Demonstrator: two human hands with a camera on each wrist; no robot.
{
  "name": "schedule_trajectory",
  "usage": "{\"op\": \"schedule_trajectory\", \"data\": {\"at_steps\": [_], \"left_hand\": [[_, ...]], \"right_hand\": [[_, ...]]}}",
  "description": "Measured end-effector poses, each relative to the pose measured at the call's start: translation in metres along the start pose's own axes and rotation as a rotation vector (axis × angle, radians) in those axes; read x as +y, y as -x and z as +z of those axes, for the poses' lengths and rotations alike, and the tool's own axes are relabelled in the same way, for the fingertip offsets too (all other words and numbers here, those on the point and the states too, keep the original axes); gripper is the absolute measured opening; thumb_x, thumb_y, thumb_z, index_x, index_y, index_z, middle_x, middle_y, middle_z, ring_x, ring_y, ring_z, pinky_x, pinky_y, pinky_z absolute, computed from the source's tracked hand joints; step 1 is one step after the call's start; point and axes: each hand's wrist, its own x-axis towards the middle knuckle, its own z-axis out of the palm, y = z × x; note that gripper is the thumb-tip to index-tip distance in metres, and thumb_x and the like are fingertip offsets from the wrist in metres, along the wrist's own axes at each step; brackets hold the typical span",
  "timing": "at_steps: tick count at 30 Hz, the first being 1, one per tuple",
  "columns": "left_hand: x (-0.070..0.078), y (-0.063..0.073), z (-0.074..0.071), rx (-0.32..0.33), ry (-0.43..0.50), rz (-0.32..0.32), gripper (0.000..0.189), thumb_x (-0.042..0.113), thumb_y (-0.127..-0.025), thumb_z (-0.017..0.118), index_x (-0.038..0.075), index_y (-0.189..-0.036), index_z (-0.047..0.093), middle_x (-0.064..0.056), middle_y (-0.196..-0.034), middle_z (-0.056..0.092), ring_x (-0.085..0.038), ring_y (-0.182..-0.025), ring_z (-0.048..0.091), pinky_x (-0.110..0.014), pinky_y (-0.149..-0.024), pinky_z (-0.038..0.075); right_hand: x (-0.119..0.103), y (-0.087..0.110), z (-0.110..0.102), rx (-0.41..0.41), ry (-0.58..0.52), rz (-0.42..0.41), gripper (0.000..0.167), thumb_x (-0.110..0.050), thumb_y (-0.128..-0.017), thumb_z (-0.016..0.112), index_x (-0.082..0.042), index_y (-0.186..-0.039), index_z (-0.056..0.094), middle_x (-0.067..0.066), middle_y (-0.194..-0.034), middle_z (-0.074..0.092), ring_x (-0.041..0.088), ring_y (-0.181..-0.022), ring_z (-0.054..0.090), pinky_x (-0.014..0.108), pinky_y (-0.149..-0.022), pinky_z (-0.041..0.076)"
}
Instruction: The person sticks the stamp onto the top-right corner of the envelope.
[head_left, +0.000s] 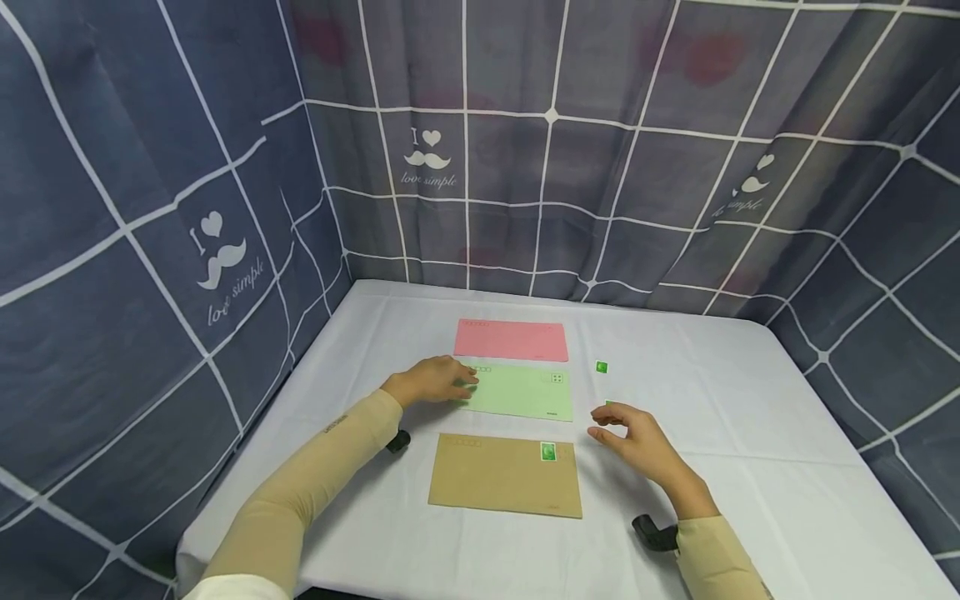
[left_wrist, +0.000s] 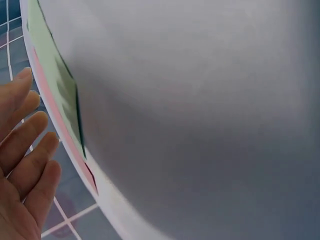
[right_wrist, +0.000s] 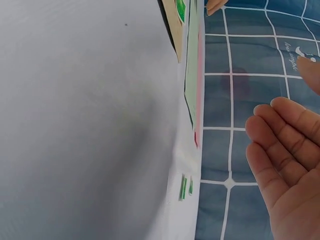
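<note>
A light green envelope [head_left: 521, 393] lies in the middle of a column of three, with a small printed square at its upper right corner. My left hand [head_left: 435, 380] is over its left edge, fingers loosely extended and holding nothing. To the right of the envelopes is my right hand [head_left: 637, 440], its fingers relaxed and nothing between them. Just beyond those fingertips a green stamp [head_left: 609, 403] peeks out, mostly hidden by the hand. Farther back lies another loose green stamp [head_left: 602, 367]. The brown envelope [head_left: 498, 479] in front carries a green stamp [head_left: 548, 451] at its upper right.
A pink envelope [head_left: 512, 341] lies behind the green one. All of these sit on a table with a white cloth [head_left: 750, 392]. Dark checked curtains [head_left: 510, 158] surround the table at the back and both sides.
</note>
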Motion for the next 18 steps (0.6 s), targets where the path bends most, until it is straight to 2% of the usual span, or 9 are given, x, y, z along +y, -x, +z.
{"op": "schedule_trajectory", "data": {"at_steps": [4,9,18], "left_hand": [[-0.001,0.001,0.006,-0.018,-0.018,0.002,0.039,0.031,-0.097,0.066,0.014,-0.132,0.067,-0.005,-0.145,0.059,-0.030,-0.138,0.051,-0.046,-0.117,0.040],[-0.001,0.003,0.012,-0.009,-0.041,0.033,0.037,0.029,-0.100,0.063,0.013,-0.133,0.067,-0.006,-0.142,0.061,-0.029,-0.134,0.055,-0.044,-0.114,0.043],[-0.001,0.001,0.011,-0.009,-0.052,0.032,0.039,0.030,-0.098,0.066,0.013,-0.133,0.067,-0.008,-0.144,0.059,-0.029,-0.135,0.054,-0.043,-0.113,0.044]], "right_hand": [[0.000,0.002,0.002,-0.007,0.006,0.017,0.026,-0.015,-0.090,0.075,0.001,-0.111,0.070,0.015,-0.106,0.074,0.031,-0.100,0.068,0.060,-0.091,0.052],[0.001,0.005,0.003,0.007,0.007,0.035,0.026,-0.015,-0.090,0.074,0.002,-0.109,0.071,0.015,-0.104,0.074,0.031,-0.099,0.068,0.060,-0.090,0.052],[0.003,0.002,0.002,0.029,-0.003,0.051,0.025,-0.015,-0.091,0.073,0.001,-0.110,0.071,0.010,-0.103,0.075,0.029,-0.099,0.068,0.057,-0.089,0.052]]}}
